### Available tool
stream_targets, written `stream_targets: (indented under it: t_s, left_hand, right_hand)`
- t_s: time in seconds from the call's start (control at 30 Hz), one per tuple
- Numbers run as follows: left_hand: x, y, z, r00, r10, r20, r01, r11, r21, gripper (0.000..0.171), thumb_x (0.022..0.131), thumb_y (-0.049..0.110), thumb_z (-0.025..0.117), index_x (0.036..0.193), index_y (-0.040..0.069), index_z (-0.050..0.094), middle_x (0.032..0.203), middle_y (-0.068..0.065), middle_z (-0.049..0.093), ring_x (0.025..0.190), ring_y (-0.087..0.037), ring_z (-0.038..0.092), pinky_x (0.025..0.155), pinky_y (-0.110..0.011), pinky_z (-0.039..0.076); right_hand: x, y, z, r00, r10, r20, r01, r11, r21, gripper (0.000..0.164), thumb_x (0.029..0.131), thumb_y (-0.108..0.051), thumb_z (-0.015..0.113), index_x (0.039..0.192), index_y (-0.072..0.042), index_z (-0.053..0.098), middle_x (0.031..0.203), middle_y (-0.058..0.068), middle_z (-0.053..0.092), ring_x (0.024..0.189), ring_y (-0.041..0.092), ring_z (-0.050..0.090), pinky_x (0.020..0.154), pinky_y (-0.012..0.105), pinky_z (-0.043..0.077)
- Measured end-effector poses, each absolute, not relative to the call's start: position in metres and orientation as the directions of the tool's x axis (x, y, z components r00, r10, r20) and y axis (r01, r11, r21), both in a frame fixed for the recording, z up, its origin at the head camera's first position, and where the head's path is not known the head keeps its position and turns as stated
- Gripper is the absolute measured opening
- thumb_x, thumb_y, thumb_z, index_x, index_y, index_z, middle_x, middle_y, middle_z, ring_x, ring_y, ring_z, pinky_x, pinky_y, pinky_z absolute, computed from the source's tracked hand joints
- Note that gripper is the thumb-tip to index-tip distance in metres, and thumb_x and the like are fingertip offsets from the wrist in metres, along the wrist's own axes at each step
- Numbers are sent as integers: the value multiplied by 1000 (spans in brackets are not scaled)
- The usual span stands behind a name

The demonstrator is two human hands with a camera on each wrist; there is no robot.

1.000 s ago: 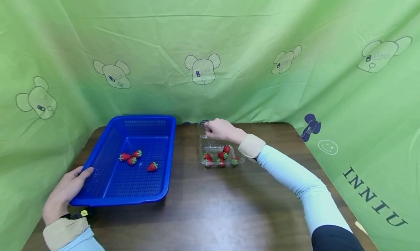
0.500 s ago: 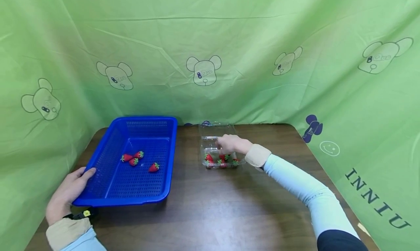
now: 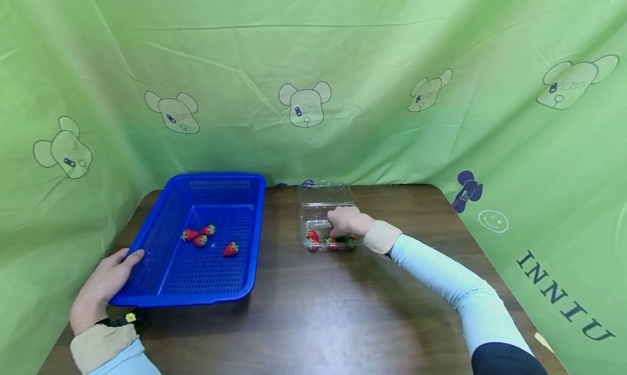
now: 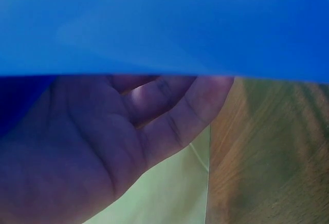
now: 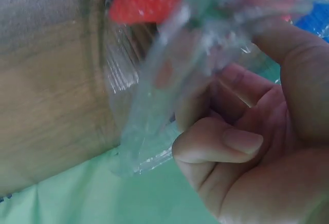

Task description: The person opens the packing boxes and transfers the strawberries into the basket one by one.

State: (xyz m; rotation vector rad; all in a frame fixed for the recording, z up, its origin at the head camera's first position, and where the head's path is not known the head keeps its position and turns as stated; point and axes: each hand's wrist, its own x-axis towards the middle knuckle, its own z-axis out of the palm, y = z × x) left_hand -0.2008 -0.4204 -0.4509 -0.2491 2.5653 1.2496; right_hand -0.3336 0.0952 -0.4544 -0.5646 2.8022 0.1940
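Left hand (image 3: 105, 277) grips the blue perforated plastic basket (image 3: 181, 300) at its left rim, thumb over the edge, fingers beneath; best held steady. Right hand (image 3: 345, 221), fingers curled, is inside the open clear plastic box (image 3: 313, 214) on the brown wooden counter (image 3: 313, 309), among red green-capped strawberries (image 3: 312, 235); can't tell if it holds one. Likely best: light pinch, lift straight past the thin wall, no squashing. Four loose strawberries (image 3: 230, 249) lie in the basket.
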Motion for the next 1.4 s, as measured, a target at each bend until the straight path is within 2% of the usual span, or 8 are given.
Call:
stream_targets:
  t_s: [0.17, 0.33, 0.53, 0.63, 0.73, 1.1, 1.4]
  left_hand:
    - [-201, -421, -452, -941, -37, -337, -290, 600, 746, 79, 97, 62, 28, 143, -2, 27, 93, -4, 67, 75, -16, 66, 66, -35, 53]
    - [-200, -422, -453, -945, -42, -324, -276, 635, 721, 79, 97, 62, 26, 144, -2, 28, 96, -6, 66, 77, -15, 64, 66, -33, 51]
    - [-200, -423, -454, -951, -43, -305, -257, 654, 712, 78, 98, 60, 26, 142, -4, 30, 101, -12, 66, 79, -14, 63, 67, -32, 51]
    - [-200, -423, -456, -956, -46, -291, -247, 663, 706, 76, 99, 58, 26, 141, -5, 31, 105, -17, 64, 80, -14, 62, 68, -31, 50]
    - [-200, -423, -457, -956, -46, -288, -244, 668, 703, 75, 99, 57, 26, 141, -5, 32, 108, -20, 63, 81, -15, 62, 68, -31, 49]
    - [-201, -422, -456, -956, -43, -288, -245, 656, 714, 75, 99, 59, 27, 141, -2, 32, 102, -13, 65, 79, -15, 63, 66, -32, 50]
    - [-200, -421, -453, -967, -41, -250, -210, 686, 697, 73, 100, 56, 26, 139, -5, 34, 110, -22, 61, 83, -16, 61, 68, -30, 48]
  right_hand:
    - [-335, 93, -455, -887, -362, -286, -394, 917, 64, 20, 78, -30, 73, 72, -20, 57, 77, 0, 63, 68, 17, 58, 59, 39, 47]
    - [-336, 90, -450, -888, -393, -238, -414, 909, 43, 18, 81, -26, 67, 70, -20, 54, 71, -2, 59, 60, 16, 58, 52, 36, 43]
    - [-339, 79, -445, -881, -473, 26, -474, 879, -47, 19, 84, -26, 63, 73, -19, 49, 63, -4, 49, 58, 16, 50, 46, 32, 34]
    - [-339, 71, -443, -855, -493, 162, -512, 852, -107, 18, 87, -29, 62, 79, -18, 50, 64, -5, 48, 57, 14, 49, 46, 30, 35]
    - [-338, 61, -438, -832, -500, 239, -540, 828, -148, 17, 89, -31, 61, 82, -18, 53, 65, -6, 49, 57, 11, 47, 48, 28, 36]
    - [-334, 12, -408, -754, -576, 317, -639, 755, -146, 18, 91, -33, 61, 92, -15, 59, 71, -5, 57, 59, 11, 51, 51, 25, 38]
    - [-331, -44, -405, -677, -642, 361, -715, 690, -113, 19, 92, -37, 59, 91, -18, 58, 74, -8, 58, 62, 8, 52, 53, 25, 41]
